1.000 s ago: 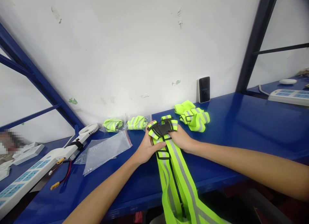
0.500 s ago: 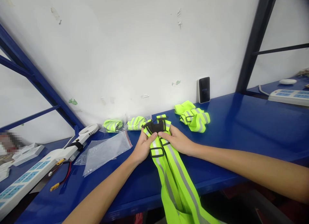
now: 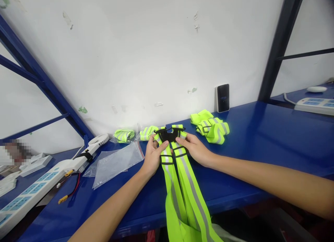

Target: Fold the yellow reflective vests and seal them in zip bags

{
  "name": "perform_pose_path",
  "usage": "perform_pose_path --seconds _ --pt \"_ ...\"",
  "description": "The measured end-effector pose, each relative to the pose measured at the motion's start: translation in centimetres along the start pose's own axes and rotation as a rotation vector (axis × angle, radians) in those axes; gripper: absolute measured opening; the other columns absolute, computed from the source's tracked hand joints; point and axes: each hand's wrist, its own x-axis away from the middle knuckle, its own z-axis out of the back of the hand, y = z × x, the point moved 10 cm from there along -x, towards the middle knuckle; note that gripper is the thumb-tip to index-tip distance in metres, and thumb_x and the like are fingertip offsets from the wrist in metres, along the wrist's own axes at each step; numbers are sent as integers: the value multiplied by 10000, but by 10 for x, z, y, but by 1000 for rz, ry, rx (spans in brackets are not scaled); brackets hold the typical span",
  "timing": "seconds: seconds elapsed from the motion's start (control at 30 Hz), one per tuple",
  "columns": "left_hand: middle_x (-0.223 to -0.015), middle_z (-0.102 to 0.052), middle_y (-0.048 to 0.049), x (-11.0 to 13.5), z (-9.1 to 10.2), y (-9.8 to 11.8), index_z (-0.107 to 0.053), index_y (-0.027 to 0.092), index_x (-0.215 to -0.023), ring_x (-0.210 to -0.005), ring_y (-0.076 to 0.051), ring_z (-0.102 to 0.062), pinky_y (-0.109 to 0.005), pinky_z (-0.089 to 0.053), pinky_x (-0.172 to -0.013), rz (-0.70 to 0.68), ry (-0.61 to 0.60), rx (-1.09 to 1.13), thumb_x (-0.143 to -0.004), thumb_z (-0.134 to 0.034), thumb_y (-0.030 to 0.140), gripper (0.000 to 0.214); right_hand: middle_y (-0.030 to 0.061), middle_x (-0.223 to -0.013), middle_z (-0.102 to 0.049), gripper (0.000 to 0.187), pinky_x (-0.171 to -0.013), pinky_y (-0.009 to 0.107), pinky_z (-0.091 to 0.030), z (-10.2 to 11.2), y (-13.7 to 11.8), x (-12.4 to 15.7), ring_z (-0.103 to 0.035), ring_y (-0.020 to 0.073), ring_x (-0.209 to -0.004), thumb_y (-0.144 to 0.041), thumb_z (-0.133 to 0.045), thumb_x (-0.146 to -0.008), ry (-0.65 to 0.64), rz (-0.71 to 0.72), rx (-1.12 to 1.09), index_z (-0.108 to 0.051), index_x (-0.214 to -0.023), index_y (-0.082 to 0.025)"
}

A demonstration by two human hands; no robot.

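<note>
A neon-yellow reflective safety harness [image 3: 193,181] with grey stripes hangs from both hands down past the table's front edge. Its black joining piece [image 3: 169,135] is stretched between them at the top. My left hand [image 3: 153,153] is closed on the left side, thumb pressed on the strap. My right hand [image 3: 197,149] pinches the right side, thumb on top. Two black slider buckles show below the thumbs, one on each strap. Some fingers are hidden behind the straps. Behind the left hand lies a bagged yellow harness [image 3: 147,133], partly covered; another bagged harness [image 3: 124,135] lies beside it.
Clear plastic bags [image 3: 117,163] lie flat on the blue table [image 3: 263,141]. A loose folded harness [image 3: 211,127] sits near a dark-screened device [image 3: 223,98] against the wall. On the left are a power strip [image 3: 33,186], a small white fan [image 3: 98,140] and a red-black cable [image 3: 77,182].
My hands have moved slightly apart, spreading the harness top. The two straps and their buckles now hang straighter, side by side. The view has shifted a little.
</note>
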Motion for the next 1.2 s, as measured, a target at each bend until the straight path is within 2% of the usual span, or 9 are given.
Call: perform_pose_path --seconds 0.1,0.23,0.37,0.5,0.7,0.77,0.9,1.07,1.2 --pt "-1016 -699 -35 0 0 1 -459 231 -1099 -819 -207 -718 -325 -587 -720 -17 2 -17 -686 -817 258 547 27 -943 -723 259 -848 341 -495 0 -3 0 -653 211 -884 -412 -646 -840 -14 22 34 -661 -951 -178" --pt "-925 -711 -20 1 -3 0 -461 242 -1171 -567 -162 -679 -301 -563 -564 14 -40 -85 -688 -821 282 604 22 -1039 -711 247 -894 348 -486 1 -1 0 -644 218 -985 -368 -584 -892 -29 -6 19 -638 -1072 -208" --pt "-970 -712 -45 2 -1 3 -469 242 -1252 -617 -182 -700 -330 -579 -616 10 -41 -114 -683 -827 282 673 12 -1065 -705 226 -858 338 -510 2 11 1 -654 218 -1002 -302 -614 -870 -24 -117 -94 -612 -1090 -250" --pt "-949 -713 -41 3 -4 2 -533 221 -1153 -566 -185 -694 -330 -585 -537 31 -73 -105 -680 -823 319 564 16 -991 -714 249 -724 357 -554 -9 21 6 -696 213 -810 -264 -597 -863 -72 -291 -311 -578 -1112 -263" --pt "-820 -719 -27 2 -3 1 -613 181 -998 -597 -199 -709 -314 -585 -555 52 -99 -118 -690 -808 278 378 59 -937 -722 318 -694 316 -557 -23 7 11 -690 202 -799 -362 -541 -907 -252 -302 -437 -613 -1172 -201" --pt "-905 -727 -41 0 -2 4 -653 175 -971 -634 -194 -717 -317 -589 -616 26 -101 -132 -674 -804 236 339 66 -883 -724 318 -718 299 -558 -23 5 12 -687 196 -830 -377 -554 -908 -291 -299 -445 -647 -1139 -180" --pt "-1096 -705 -63 -1 1 12 -714 160 -857 -709 -199 -721 -310 -576 -667 -33 -91 -125 -680 -710 165 177 40 -832 -734 270 -712 247 -554 -17 6 9 -683 140 -728 -150 -700 -761 -253 -296 -434 -695 -1031 -165" --pt "-1116 -696 -98 12 -13 19 -651 170 -1194 -878 -267 -697 -382 -557 -789 -56 -241 -14 -742 -594 315 478 20 -825 -734 381 -718 263 -561 -9 6 6 -682 138 -686 -63 -728 -647 -160 -260 -383 -703 -1008 -181" --pt "-1143 -676 -55 11 -10 15 -387 270 -1441 -908 -227 -680 -385 -531 -868 -65 -185 -137 -780 -678 304 723 5 -963 -728 789 -785 316 -567 1 0 2 -698 158 -730 -36 -768 -611 -94 -168 -249 -550 -1325 -291"
